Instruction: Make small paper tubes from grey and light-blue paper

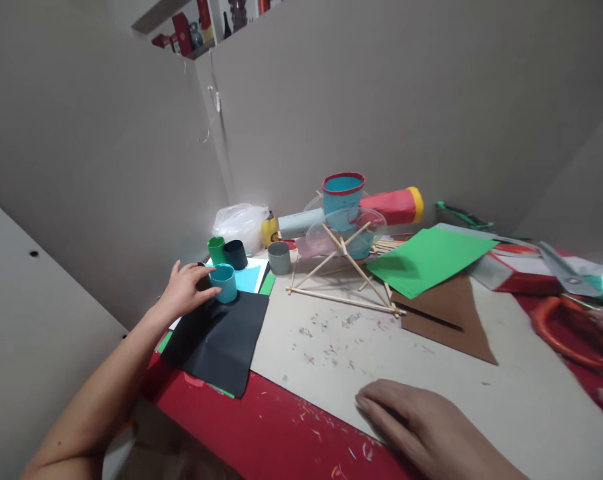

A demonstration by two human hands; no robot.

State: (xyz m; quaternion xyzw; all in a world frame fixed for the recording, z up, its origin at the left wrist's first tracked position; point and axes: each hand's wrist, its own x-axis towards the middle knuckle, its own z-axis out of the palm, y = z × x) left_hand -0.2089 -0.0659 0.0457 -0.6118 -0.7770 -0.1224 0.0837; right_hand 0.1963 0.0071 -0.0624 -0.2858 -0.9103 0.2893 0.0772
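Note:
My left hand has its thumb and fingers around the left side of a light blue paper ring, which stands on a black foam sheet. Behind that ring are a green ring and a dark navy ring, with a grey ring farther right. My right hand rests on the front edge of the pale board, fingers curled together, and I see nothing in it. Mid-board is a frame of thin wooden sticks with clear discs and a blue cup with a red rim.
On the right lie a green sheet, a brown sheet and large orange-handled scissors. Red and yellow tubing extends behind the stick frame. A plastic bag and a yellow bottle stand at the back left.

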